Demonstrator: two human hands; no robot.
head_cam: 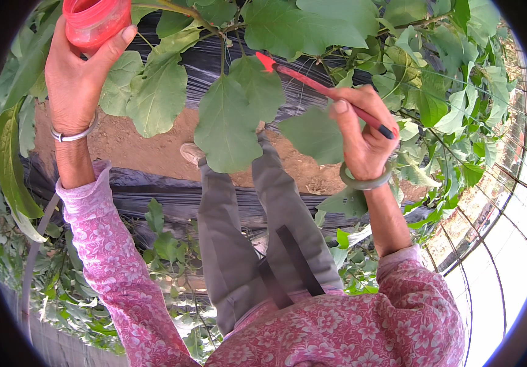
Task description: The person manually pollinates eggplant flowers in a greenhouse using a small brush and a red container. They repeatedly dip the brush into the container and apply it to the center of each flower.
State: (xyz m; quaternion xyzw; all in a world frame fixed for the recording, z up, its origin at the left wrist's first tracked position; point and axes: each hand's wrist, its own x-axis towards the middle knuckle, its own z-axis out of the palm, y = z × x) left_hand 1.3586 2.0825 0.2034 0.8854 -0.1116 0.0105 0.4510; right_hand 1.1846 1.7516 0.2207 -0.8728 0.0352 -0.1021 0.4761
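Note:
My left hand [77, 78] grips a jar of red liquid [98, 27] at the upper left; the jar's rim runs past the picture's top edge. A brush with a reddish handle and a dark end [305, 80] is pinched in my right hand [367, 128]. Its bristle tip is coated bright red and points up and left, in front of or close to a broad green leaf [256, 85]; whether it touches cannot be told. Red smears mark the fingers of my right hand. A larger hanging leaf [227, 124] lies between the two hands, below the brush tip.
Large-leaved plants [428, 91] stand ahead and at the right, with thin strings among them. Dark plastic film [153, 190] borders a bare soil path [148, 151] under my feet. More plants [171, 247] grow behind me. Curved frame lines and a bright covering [488, 270] are at the right.

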